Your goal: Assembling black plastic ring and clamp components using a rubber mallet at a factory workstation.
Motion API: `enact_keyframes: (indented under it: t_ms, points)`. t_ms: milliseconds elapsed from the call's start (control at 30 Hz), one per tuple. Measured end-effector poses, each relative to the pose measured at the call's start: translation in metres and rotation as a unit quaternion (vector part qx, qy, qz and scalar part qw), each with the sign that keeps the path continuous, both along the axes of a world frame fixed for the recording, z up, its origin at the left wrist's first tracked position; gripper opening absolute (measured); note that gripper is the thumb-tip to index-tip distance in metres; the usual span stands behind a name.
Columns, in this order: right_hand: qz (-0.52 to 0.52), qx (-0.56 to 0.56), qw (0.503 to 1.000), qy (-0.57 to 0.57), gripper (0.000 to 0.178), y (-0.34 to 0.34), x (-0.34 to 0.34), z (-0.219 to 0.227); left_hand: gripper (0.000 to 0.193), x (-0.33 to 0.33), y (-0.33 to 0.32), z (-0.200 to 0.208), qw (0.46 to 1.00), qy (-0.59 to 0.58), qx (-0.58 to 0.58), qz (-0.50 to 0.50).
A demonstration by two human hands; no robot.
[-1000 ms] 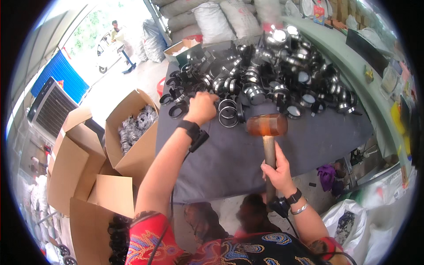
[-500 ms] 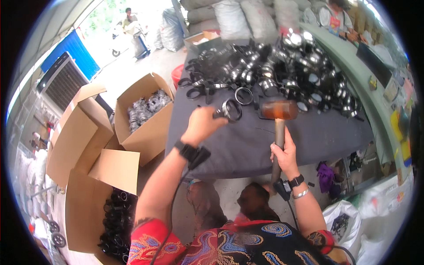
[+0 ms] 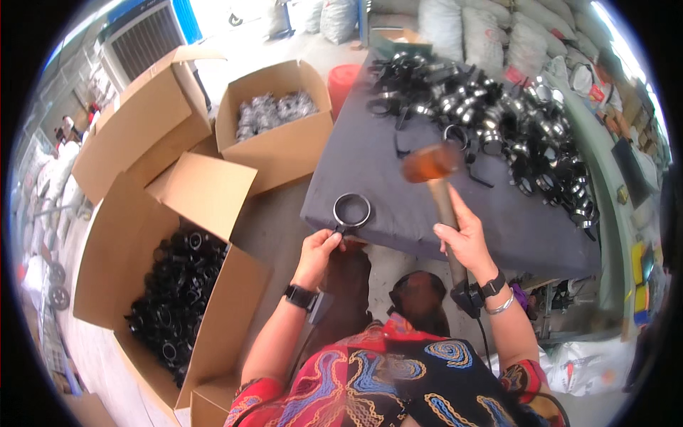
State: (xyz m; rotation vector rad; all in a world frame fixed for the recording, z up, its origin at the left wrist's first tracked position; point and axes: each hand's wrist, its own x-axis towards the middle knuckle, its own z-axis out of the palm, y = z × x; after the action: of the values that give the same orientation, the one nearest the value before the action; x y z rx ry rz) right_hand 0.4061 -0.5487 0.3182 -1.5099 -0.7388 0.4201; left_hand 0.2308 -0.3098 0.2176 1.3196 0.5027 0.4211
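My left hand (image 3: pixel 319 257) pinches the short black stem of a black and silver metal ring (image 3: pixel 339 222), a clamp-like part, at the table's front left edge. The ring is round and lies against the dark grey cloth top of the table (image 3: pixel 377 171). In my right hand (image 3: pixel 467 238) is a mallet (image 3: pixel 442 203), gripped by its wooden handle with the amber-orange head up over the table. That head is slightly blurred and apart from the ring. Beyond the mallet spreads a heap of similar black and silver ring parts (image 3: pixel 491 121).
On the left, an open carton (image 3: pixel 107 256) contains many black ring parts. Behind it stands another carton (image 3: pixel 284 153) with silvery wrapped pieces. A red bucket (image 3: pixel 343 89) is beside the table's far left. Full sacks (image 3: pixel 441 35) are stacked at the back; a green ledge runs along the right.
My left hand has brought the ring part from near the heap to the table's front left edge. The view has turned left, and the mallet remains raised in my right hand.
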Motion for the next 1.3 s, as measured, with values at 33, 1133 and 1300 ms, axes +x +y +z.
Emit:
enact_keyframes:
  t_ms: [33, 1133, 1300]
  points:
    - [0.048, -0.054, 0.997, -0.021, 0.074, 0.011, -0.007, 0.008, 0.019, 0.005, 0.002, -0.003, 1.000, -0.022, -0.010, -0.005]
    - [0.151, -0.250, 0.942, -0.162, 0.074, 0.018, -0.050, -0.025, 0.020, 0.018, 0.004, -0.016, 0.997, -0.066, -0.029, 0.011]
    - [0.204, -0.132, 0.931, -0.273, 0.074, 0.042, -0.054, 0.011, 0.019, 0.012, 0.006, -0.022, 0.999, -0.019, -0.009, 0.029]
